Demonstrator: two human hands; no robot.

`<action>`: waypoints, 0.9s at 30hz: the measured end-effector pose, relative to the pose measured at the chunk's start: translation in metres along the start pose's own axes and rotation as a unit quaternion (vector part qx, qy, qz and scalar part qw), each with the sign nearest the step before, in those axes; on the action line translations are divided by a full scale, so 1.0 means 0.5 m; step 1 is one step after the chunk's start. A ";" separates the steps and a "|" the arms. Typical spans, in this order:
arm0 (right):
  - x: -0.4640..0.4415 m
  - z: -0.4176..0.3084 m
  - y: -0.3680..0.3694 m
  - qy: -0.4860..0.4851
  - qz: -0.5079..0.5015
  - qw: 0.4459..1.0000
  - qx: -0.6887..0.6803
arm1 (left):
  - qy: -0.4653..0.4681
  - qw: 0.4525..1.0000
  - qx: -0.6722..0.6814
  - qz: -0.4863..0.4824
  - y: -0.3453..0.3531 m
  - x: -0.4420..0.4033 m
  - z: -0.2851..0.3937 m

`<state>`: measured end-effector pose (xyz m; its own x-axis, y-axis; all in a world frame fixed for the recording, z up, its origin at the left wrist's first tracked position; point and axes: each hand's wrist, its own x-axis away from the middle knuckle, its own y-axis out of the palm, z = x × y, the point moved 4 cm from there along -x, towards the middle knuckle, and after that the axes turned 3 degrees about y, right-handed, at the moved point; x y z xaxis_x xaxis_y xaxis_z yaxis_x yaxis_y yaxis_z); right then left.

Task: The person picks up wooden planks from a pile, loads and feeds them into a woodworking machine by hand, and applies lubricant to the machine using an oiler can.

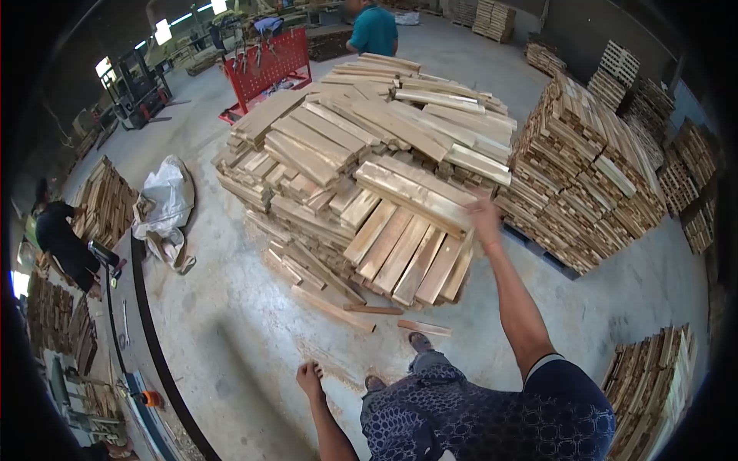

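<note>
A large pile of loose wooden planks (323,142) stands on the floor in front of me. My right hand (484,221) reaches out to the pile and is closed at the near right end of a pale wooden plank (411,198). That plank lies slantwise across the top, above a row of shorter boards (407,250) laid side by side. My left hand (310,380) hangs low over the floor, its fingers loosely bent and apart, with nothing visible in it.
Fallen wood strips (334,307) lie on the floor by my feet. Stacked lumber (588,180) stands to the right, with another stack (649,388) behind my right arm. A red tool rack (269,69), a person in teal (374,31) and a white sack (165,201) are beyond.
</note>
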<state>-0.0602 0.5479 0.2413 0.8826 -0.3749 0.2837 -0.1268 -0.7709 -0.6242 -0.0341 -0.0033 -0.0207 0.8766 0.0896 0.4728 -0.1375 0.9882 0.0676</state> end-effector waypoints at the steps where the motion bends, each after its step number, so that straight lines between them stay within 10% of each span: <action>1: 0.000 0.011 -0.033 0.003 0.002 1.000 0.019 | -0.010 1.000 0.016 -0.006 0.045 0.013 -0.037; 3: 0.050 -0.159 0.241 -0.334 -0.209 0.917 0.056 | 0.066 0.994 0.007 -0.086 0.177 -0.008 0.260; 7: 0.162 -0.296 0.083 -0.347 -0.381 0.857 -0.002 | 0.146 0.953 0.021 -0.264 0.560 0.118 0.308; 9: 0.035 -0.201 -0.059 -0.146 -0.089 0.975 -0.144 | 0.014 0.952 0.124 -0.279 0.694 0.150 0.302; 11: -0.148 -0.049 -0.178 -0.158 0.027 0.979 -0.125 | 0.005 0.956 0.142 -0.258 0.798 0.139 0.287; 13: -0.248 0.057 -0.209 -0.103 0.000 0.989 -0.109 | 0.030 0.962 0.084 -0.257 0.893 0.099 0.267; 15: -0.291 0.118 -0.159 -0.040 -0.242 0.962 -0.122 | 0.015 0.960 0.121 -0.252 0.988 0.056 0.220; 20: -0.264 0.081 -0.123 0.033 -0.168 0.984 -0.045 | -0.010 0.996 -0.088 -0.029 1.058 0.125 0.325; 27: -0.248 0.119 -0.074 0.018 -0.227 0.963 -0.140 | 0.000 0.999 -0.044 -0.014 1.044 0.143 0.302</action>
<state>-0.1383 0.6536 0.1862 0.8600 0.0209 0.5098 0.1474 -0.9667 -0.2091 -0.1128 0.5003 0.1811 0.8800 0.0621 0.4709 -0.0721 0.9974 0.0031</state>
